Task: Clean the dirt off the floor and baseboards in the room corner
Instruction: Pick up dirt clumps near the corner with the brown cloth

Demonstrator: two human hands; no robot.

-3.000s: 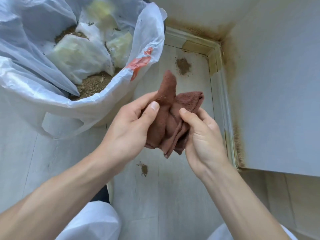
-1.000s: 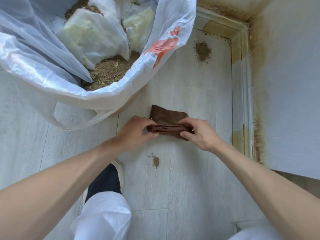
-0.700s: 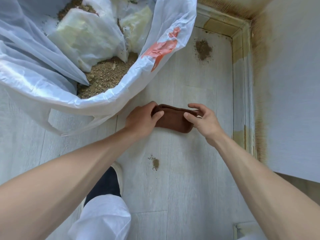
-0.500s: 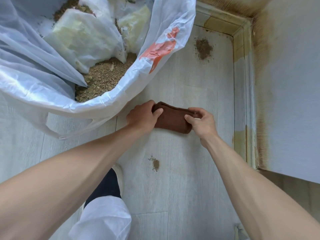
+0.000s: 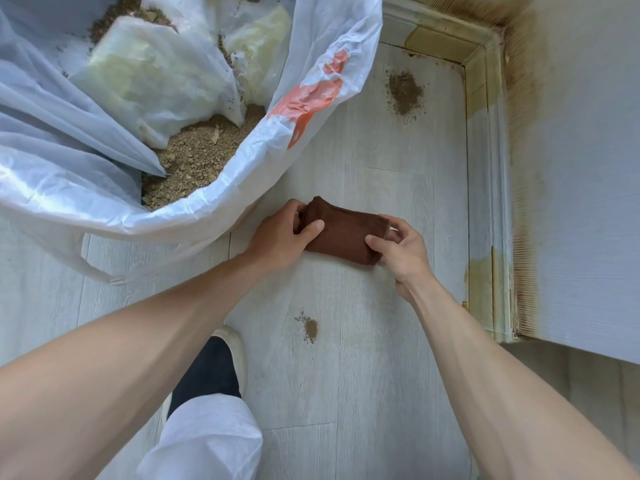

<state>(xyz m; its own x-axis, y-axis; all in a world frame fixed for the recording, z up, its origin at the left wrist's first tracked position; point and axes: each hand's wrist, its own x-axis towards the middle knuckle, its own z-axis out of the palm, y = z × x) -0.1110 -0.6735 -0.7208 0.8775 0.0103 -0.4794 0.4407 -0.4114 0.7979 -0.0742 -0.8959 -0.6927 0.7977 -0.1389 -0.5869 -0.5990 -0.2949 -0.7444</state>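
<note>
Now both hands are working the folded brown cloth (image 5: 341, 235) on the floor (image 5: 346, 375): left hand (image 5: 282, 239) & right hand (image 5: 401, 249) gripping its ends, fingers curled. Prep step, prob. Next: wiping the dirt pile (image 5: 403, 91) nr the baseboard (image 5: 485, 174).

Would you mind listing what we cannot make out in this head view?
- Bag: its left and top parts are cut off by the frame edges.
- Cloth: both ends are covered by the left hand and right hand.
- Floor under the cloth: hidden.
- Foot: partly covered by the trouser leg.
</note>
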